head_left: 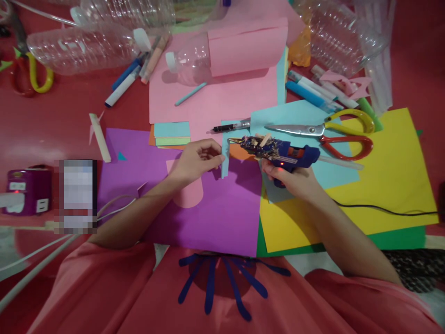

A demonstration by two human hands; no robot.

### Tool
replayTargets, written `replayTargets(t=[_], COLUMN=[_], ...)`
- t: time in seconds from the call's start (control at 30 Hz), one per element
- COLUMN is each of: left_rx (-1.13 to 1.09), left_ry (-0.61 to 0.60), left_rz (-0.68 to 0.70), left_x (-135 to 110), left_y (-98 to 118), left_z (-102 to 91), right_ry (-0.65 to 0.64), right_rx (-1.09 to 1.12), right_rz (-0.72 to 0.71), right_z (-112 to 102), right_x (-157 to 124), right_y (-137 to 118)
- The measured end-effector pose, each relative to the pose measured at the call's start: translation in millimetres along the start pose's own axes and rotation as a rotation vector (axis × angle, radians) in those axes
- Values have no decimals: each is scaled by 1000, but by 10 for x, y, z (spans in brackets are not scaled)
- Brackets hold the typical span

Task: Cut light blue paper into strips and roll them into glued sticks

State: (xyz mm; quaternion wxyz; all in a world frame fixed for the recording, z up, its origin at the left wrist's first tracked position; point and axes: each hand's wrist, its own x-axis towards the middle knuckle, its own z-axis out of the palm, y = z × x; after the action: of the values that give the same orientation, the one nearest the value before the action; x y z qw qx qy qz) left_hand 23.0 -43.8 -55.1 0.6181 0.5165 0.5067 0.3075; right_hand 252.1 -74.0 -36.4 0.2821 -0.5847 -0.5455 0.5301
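Observation:
My left hand pinches a narrow light-blue paper strip, held upright above a purple sheet. In my right hand is a blue hot glue gun, its fingers wrapped round the handle and a small red light glowing on its side. The gun's nozzle points left and is at the strip's top end; whether it touches I cannot tell. Clumped bits cling around its front, and a clear glue stick sticks out behind. Under my left hand lies a pink paper piece with a rounded end.
Scissors and a black pen lie just beyond the glue gun. A bottle wrapped in pink paper, clear bottles and markers are farther back. The gun's black cord crosses a yellow sheet.

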Motion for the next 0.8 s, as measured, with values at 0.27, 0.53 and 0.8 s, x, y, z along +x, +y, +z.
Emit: replayTargets(t=[0.27, 0.53, 0.8], left_rx=[4, -17, -103], left_ry=[-5, 11, 27], left_rz=[0, 7, 34], left_x=[6, 18, 29], left_y=[14, 14, 9], left_z=[-1, -7, -16], right_ry=[-12, -28, 19], right_rx=[8, 46, 34], right_rz=[-21, 15, 35], right_z=[9, 24, 61], right_x=[-7, -17, -33], right_y=[-36, 17, 22])
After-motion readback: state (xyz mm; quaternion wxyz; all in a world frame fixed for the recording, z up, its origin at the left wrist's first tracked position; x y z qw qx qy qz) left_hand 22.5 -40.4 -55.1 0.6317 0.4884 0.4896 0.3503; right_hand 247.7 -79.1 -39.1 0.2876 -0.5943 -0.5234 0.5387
